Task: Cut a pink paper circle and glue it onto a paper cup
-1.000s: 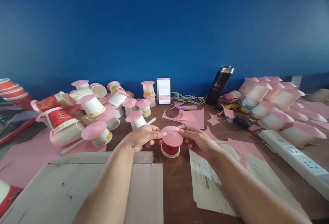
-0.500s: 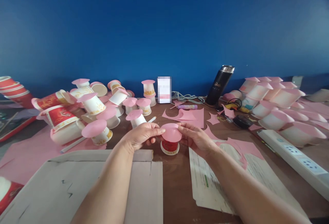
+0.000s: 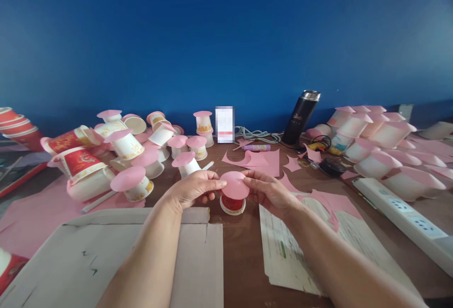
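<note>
A pink paper disc (image 3: 235, 185) rests over the upturned base of a red paper cup (image 3: 232, 204), which stands rim down on the brown table. My left hand (image 3: 198, 188) pinches the disc's left edge between thumb and fingers. At its right edge, my right hand (image 3: 267, 190) pinches the same disc, fingers partly hidden behind it. Just beyond my left hand stands a white cup (image 3: 187, 166) with a pink top, a white stick (image 3: 208, 165) beside it.
Several pink-topped cups (image 3: 127, 145) crowd the left, others (image 3: 380, 164) the right. A power strip (image 3: 406, 218), black flask (image 3: 300, 117), pink scraps (image 3: 269, 162), glue stick (image 3: 256, 147) and phone (image 3: 224, 124) lie around. Grey cardboard (image 3: 141, 261) and a printed sheet (image 3: 283, 251) flank the front.
Both hands keep their pinch on the disc over the red cup, with barely any movement. The whole view has shifted slightly.
</note>
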The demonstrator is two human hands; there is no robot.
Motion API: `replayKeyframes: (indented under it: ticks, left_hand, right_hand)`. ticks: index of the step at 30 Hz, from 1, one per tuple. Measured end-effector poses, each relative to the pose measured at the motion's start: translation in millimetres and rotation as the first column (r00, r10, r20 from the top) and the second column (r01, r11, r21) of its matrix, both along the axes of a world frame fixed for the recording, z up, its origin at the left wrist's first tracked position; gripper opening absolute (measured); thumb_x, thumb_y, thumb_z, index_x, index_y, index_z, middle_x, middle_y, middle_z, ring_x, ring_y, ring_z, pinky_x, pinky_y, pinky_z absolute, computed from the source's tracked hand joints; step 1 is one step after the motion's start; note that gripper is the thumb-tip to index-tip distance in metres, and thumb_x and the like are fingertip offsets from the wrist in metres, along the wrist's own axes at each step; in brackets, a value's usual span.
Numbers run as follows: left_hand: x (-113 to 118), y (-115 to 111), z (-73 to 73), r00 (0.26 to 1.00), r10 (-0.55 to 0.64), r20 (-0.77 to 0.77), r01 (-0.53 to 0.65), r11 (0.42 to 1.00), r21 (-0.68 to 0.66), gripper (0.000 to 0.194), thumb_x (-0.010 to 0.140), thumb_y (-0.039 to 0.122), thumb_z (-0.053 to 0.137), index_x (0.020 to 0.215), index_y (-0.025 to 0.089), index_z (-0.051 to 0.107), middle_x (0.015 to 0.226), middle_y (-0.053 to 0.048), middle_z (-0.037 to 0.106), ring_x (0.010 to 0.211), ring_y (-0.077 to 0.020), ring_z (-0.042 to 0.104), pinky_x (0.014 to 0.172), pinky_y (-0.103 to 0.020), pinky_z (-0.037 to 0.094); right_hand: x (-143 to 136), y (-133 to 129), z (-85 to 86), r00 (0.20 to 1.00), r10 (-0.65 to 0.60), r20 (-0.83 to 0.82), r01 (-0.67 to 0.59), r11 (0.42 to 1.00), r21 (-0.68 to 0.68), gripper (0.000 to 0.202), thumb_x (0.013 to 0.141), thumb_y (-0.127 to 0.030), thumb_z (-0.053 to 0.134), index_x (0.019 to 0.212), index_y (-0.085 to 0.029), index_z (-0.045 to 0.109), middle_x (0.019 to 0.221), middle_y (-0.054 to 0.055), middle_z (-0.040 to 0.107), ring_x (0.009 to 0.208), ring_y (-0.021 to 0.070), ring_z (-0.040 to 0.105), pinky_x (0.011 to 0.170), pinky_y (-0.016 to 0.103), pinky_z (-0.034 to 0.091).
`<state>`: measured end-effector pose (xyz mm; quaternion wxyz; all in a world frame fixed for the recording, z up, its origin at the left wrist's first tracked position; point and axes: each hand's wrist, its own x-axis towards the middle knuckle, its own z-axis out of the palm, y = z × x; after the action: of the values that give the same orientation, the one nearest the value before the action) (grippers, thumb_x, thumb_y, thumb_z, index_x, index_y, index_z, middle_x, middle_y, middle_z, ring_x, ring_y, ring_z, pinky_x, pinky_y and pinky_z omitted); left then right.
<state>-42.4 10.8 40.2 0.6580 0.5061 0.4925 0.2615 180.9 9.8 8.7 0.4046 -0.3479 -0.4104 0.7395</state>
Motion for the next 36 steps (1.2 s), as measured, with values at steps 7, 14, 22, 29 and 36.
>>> replayKeyframes:
  ticks: [7,14,22,29,36]
  left_hand:
    - [-2.1,-0.8,-1.7,0.998,-0.025,-0.052,0.024,1.000,-0.013,0.037,0.066,0.045,0.076,0.078,0.015,0.058,0.072,0.001,0.060,0.059,-0.0066,0.053,0.046,-0.016,0.034]
    - [-3.5,-1.8,-0.3,0.997,-0.043,-0.069,0.043,0.999,-0.002,0.037,0.066,0.047,0.076,0.079,0.016,0.059,0.073,0.000,0.063,0.064,-0.0087,0.057,0.049,-0.017,0.038]
    - [-2.5,-2.0,0.2,0.997,-0.036,-0.066,0.034,0.999,-0.025,0.037,0.066,0.045,0.076,0.080,0.016,0.058,0.072,-0.001,0.064,0.064,-0.0096,0.058,0.050,-0.017,0.040]
    - [-0.9,-2.7,3.9,0.996,-0.067,-0.066,0.065,0.998,-0.026,0.038,0.068,0.046,0.075,0.083,0.016,0.059,0.072,-0.001,0.063,0.066,-0.0100,0.059,0.052,-0.018,0.043]
    - [-1.4,-2.6,0.8,0.992,-0.083,-0.092,0.081,0.997,-0.017,0.040,0.067,0.045,0.077,0.088,0.016,0.059,0.080,-0.003,0.065,0.067,-0.0098,0.059,0.053,-0.018,0.045]
  right_hand:
    - [1.6,-1.0,2.0,1.000,0.000,0.029,0.000,1.000,-0.019,0.029,0.070,-0.032,0.080,0.093,-0.019,0.067,0.091,0.002,0.068,0.080,0.0127,0.064,0.074,0.025,0.052]
    - [3.2,-1.1,0.1,0.999,0.028,0.036,-0.029,1.000,0.010,0.030,0.073,-0.033,0.077,0.098,-0.020,0.066,0.095,0.003,0.068,0.081,0.0126,0.064,0.074,0.024,0.052]
    - [2.3,-1.0,1.6,1.000,0.022,0.017,-0.022,1.000,-0.015,0.030,0.071,-0.032,0.079,0.095,-0.019,0.067,0.094,0.004,0.068,0.080,0.0134,0.064,0.074,0.025,0.052]
    - [1.5,-0.2,0.5,1.000,0.020,0.008,-0.020,0.999,-0.028,0.030,0.070,-0.032,0.080,0.094,-0.018,0.067,0.091,0.003,0.068,0.077,0.0118,0.064,0.073,0.024,0.052]
    - [2.0,-0.2,-1.1,0.999,0.036,0.002,-0.036,0.999,-0.017,0.027,0.074,-0.031,0.078,0.095,-0.019,0.067,0.091,0.002,0.067,0.080,0.0116,0.064,0.076,0.024,0.051]
